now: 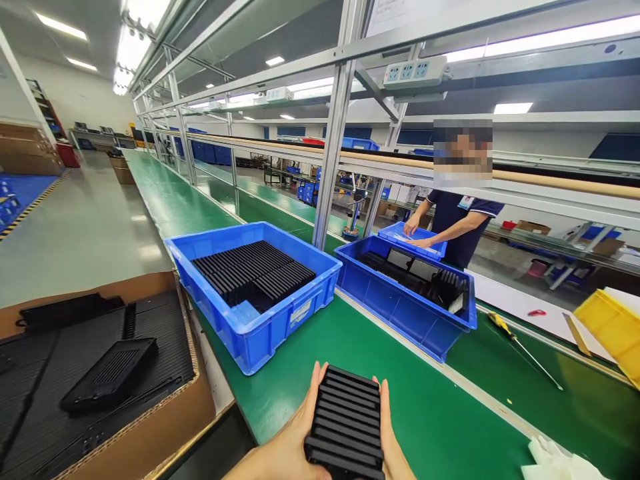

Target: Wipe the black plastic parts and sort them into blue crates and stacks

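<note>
Low in the view, in front of the green counter (430, 413), a black ribbed block (347, 417) sits between two hands. The left hand (300, 437) wraps one long side, fingers running up the edge, and the right hand (393, 437) presses the opposite side, so each is only as wide as the block allows. Whether it is a single finned piece or a pack of thin ones I cannot tell; its underside is hidden. It looks stiff and fairly solid, probably with some weight for its bulk, and the smooth dark finish may slide a little under dry fingers. If it is a loose pack, the pieces could slip apart, so an even squeeze on both long sides, with support beneath, seems the best hold; the ridges themselves may scuff.

Just beyond, a blue bin (270, 343) with a label on its wall holds close-set rows of black ribbed parts (245, 267), with a gap at the near corner. Beside it, a second blue bin (390, 317) carries black parts (433, 280) lying more loosely, and a co-worker (457, 227) has both hands at a shallow blue tray (441, 251) by its far edge. At left, a cardboard box (155, 427) holds flat black parts, one black case (110, 377) lying askew on top
</note>
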